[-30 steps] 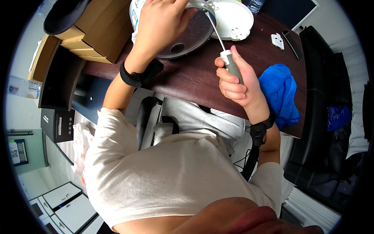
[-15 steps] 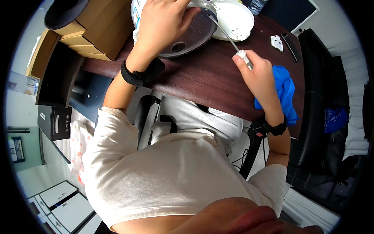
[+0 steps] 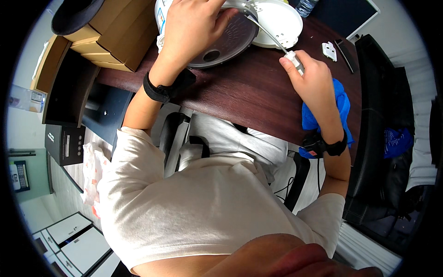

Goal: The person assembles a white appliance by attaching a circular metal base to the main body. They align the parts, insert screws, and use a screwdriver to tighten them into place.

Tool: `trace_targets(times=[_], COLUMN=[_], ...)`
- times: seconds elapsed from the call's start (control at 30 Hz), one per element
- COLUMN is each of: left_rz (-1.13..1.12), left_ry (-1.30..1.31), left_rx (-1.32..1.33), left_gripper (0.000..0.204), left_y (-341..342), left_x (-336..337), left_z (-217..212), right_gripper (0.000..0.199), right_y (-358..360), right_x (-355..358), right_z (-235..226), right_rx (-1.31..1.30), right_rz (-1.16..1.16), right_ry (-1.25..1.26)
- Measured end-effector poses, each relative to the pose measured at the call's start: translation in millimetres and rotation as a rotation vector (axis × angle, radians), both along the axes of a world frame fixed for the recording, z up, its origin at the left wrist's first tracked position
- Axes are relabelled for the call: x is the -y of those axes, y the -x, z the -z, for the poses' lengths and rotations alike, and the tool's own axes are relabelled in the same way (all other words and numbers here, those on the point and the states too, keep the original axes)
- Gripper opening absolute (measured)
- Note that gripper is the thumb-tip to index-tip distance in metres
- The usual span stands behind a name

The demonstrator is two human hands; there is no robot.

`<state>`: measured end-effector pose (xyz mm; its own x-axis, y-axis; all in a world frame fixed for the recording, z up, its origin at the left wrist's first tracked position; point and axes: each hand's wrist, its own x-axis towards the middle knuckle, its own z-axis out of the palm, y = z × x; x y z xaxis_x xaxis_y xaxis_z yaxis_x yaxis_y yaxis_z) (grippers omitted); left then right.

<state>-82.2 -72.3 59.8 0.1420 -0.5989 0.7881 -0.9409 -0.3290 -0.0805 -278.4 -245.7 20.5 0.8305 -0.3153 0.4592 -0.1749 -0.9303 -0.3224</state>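
Observation:
At the top of the view stands a white appliance that looks like a rice cooker [image 3: 161, 14], with a dark grey round lid face [image 3: 233, 44] turned toward me. My left hand [image 3: 196, 27] grips its upper edge, thumb on the rim; the fingertips run out of the picture. In my right hand [image 3: 314, 76] is a screwdriver [image 3: 272, 38] with a white and grey handle and a long metal shaft. Its tip meets the lid's white rim on the right, close to my left thumb. Behind the shaft lies a round white cover [image 3: 284, 21], inner side up.
On the dark wooden table [image 3: 244, 87] lie a small white plastic part [image 3: 329, 51], a black phone-like slab [image 3: 344, 56] and a blue cloth [image 3: 341, 99] under my right wrist. A water bottle [image 3: 305, 7] stands at the back. Cardboard boxes [image 3: 122, 32] are stacked at left.
My right hand has shifted slightly right and up with the screwdriver, its tip staying at the rim. My left hand and the appliance look nearly unchanged.

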Motion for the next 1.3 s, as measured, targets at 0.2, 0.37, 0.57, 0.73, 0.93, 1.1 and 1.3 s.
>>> trace_targets(times=[0.2, 0.37, 0.57, 0.73, 0.93, 1.1, 1.3], left_rz=[0.002, 0.003, -0.005, 0.007, 0.022, 0.022, 0.033], left_ry=[0.007, -0.002, 0.008, 0.019, 0.012, 0.027, -0.017], left_rx=[0.017, 0.000, 0.012, 0.004, -0.028, 0.012, 0.007], left_gripper=[0.028, 0.029, 0.029, 0.028, 0.028, 0.028, 0.026], left_y=[-1.2, 0.4, 0.7, 0.8, 1.3, 0.1, -2.2], left_x=[0.6, -0.1, -1.4, -1.4, -2.1, -1.4, 0.8], left_z=[1.6, -0.7, 0.7, 0.5, -0.9, 1.1, -1.1], right_gripper=[0.036, 0.036, 0.036, 0.036, 0.037, 0.040, 0.043], right_y=[3.8, 3.8, 3.9, 4.4, 4.3, 3.0, -0.4], right_x=[0.6, 1.2, 0.2, 0.5, 0.6, 1.3, -5.7], right_z=[-8.8, -14.0, -18.5, -20.3, -23.6, -38.1, -63.0], right_rx=[0.025, 0.037, 0.018, 0.053, 0.049, 0.016, -0.123], right_rz=[-0.002, 0.010, 0.008, 0.011, 0.027, 0.055, 0.084], right_ry=[0.175, 0.258, 0.297, 0.336, 0.358, 0.467, 0.542])
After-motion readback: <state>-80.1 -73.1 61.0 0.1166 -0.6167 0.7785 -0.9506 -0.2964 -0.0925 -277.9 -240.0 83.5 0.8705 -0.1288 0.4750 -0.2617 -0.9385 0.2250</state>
